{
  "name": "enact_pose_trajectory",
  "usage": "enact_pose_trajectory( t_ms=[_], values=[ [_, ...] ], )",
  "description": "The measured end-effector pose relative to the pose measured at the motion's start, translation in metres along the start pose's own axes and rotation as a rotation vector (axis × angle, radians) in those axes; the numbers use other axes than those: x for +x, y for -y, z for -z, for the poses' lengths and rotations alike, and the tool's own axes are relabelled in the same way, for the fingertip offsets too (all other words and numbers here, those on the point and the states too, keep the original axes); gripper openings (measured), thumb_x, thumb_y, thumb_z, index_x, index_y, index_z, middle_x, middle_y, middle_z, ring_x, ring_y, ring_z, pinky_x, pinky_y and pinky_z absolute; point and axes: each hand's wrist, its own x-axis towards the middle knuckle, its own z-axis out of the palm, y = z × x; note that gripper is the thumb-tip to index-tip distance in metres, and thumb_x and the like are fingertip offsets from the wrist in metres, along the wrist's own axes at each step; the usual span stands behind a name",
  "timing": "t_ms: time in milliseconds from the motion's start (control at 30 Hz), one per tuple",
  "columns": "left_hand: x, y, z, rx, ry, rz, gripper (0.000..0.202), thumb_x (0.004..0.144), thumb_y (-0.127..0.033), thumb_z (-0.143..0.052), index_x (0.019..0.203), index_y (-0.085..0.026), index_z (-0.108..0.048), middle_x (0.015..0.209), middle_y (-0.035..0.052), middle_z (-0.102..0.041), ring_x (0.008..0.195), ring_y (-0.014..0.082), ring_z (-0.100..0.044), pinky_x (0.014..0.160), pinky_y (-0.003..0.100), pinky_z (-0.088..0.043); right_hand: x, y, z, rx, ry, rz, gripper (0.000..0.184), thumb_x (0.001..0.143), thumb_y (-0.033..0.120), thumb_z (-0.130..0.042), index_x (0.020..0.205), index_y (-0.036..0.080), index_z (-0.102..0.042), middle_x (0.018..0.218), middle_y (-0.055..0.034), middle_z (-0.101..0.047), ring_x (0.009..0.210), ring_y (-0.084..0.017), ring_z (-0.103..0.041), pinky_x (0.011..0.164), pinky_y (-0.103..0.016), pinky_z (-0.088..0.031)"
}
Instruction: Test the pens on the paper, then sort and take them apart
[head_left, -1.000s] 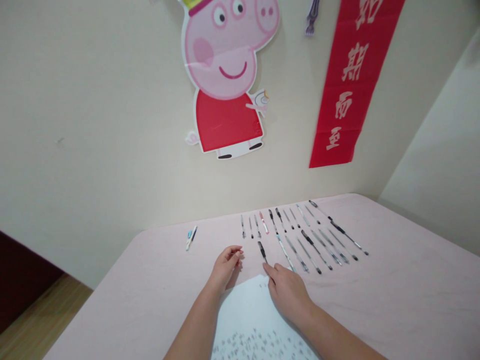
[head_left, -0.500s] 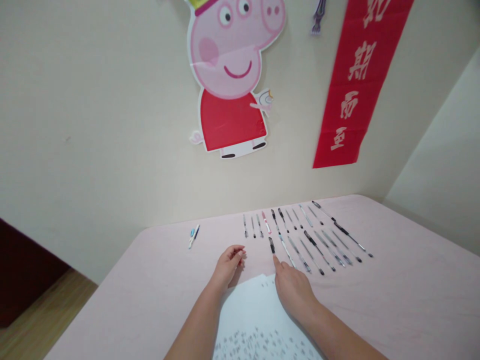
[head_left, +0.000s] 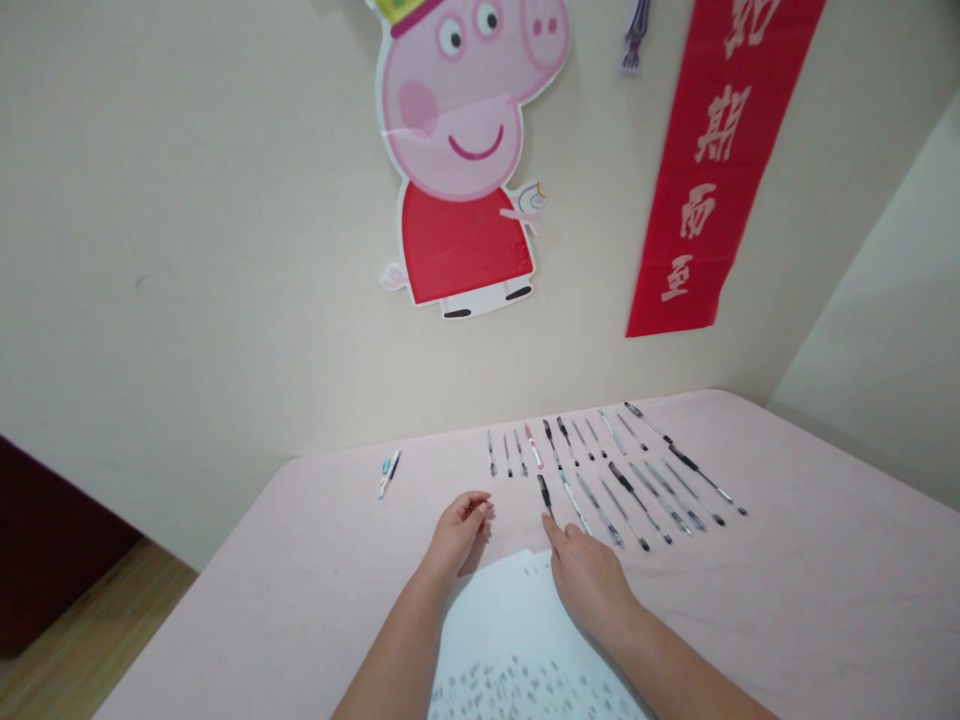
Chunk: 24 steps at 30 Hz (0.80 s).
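My right hand (head_left: pixel 589 570) presses an outstretched index finger on a black-capped pen (head_left: pixel 544 490). Its other fingers are bent, and the hand covers the pen's lower part. The pen lies on the pink cloth at the left end of the nearer row. Close beside it is a white patterned pen (head_left: pixel 574 500). My left hand (head_left: pixel 456 530) rests on the cloth to the left, fingers curled in toward the thumb, with nothing visible in them. Under both forearms lies a white sheet of paper (head_left: pixel 495 610) with dark marks.
Several pens lie in two rows to the right, among them a pink pen (head_left: pixel 533 447) and a black-gripped pen (head_left: pixel 694 470). A blue-and-white pen (head_left: pixel 390 475) and a small blue item (head_left: pixel 386 466) lie at the left. The pink-covered table (head_left: pixel 300 560) meets the wall behind.
My right index fingertip has shifted slightly left along the black-capped pen. My left hand and the rows of pens stay as they were.
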Motion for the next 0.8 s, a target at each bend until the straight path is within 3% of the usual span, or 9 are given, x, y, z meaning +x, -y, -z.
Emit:
enact_pose_trajectory(
  t_ms=[233, 400, 667, 800],
  values=[
    [-0.001, -0.003, -0.001, 0.006, -0.001, -0.006, 0.033, 0.063, -0.038, -0.071, 0.086, -0.016, -0.064, 0.071, 0.0015, -0.062, 0.050, 0.0057, -0.049, 0.049, 0.020, -0.039, -0.004, 0.002, 0.002, 0.052, -0.111, 0.065, 0.050, 0.085, 0.011, -0.039, 0.134, 0.020, -0.045, 0.092, -0.0102, -0.062, 0.077, -0.021, -0.061, 0.064, -0.027, -0.039],
    [-0.002, -0.002, 0.000, 0.011, 0.009, -0.011, 0.033, 0.064, -0.038, -0.071, 0.087, -0.016, -0.063, 0.074, 0.0021, -0.062, 0.051, 0.0062, -0.049, 0.050, 0.020, -0.040, -0.007, 0.003, -0.002, 0.160, -0.177, 0.227, 0.048, 0.086, 0.012, -0.038, 0.131, 0.022, -0.048, 0.089, -0.0074, -0.062, 0.078, -0.018, -0.059, 0.068, -0.027, -0.040],
    [0.002, 0.007, 0.004, 0.046, 0.000, -0.077, 0.029, 0.068, -0.036, -0.068, 0.088, -0.017, -0.065, 0.078, 0.0028, -0.063, 0.051, 0.0064, -0.049, 0.051, 0.021, -0.040, -0.015, 0.008, -0.003, 0.288, -0.055, 0.527, 0.042, 0.082, 0.010, -0.041, 0.118, 0.024, -0.059, 0.082, -0.0038, -0.063, 0.075, -0.016, -0.058, 0.068, -0.025, -0.037],
    [0.007, 0.014, 0.010, 0.109, -0.057, -0.157, 0.021, 0.068, -0.028, -0.068, 0.086, -0.017, -0.068, 0.083, 0.0052, -0.066, 0.072, 0.0140, -0.059, 0.069, 0.025, -0.045, -0.016, 0.010, -0.001, 0.258, -0.004, 0.521, 0.034, 0.081, 0.010, -0.042, 0.101, 0.024, -0.066, 0.077, -0.0027, -0.062, 0.072, -0.016, -0.056, 0.066, -0.024, -0.034]
  ],
)
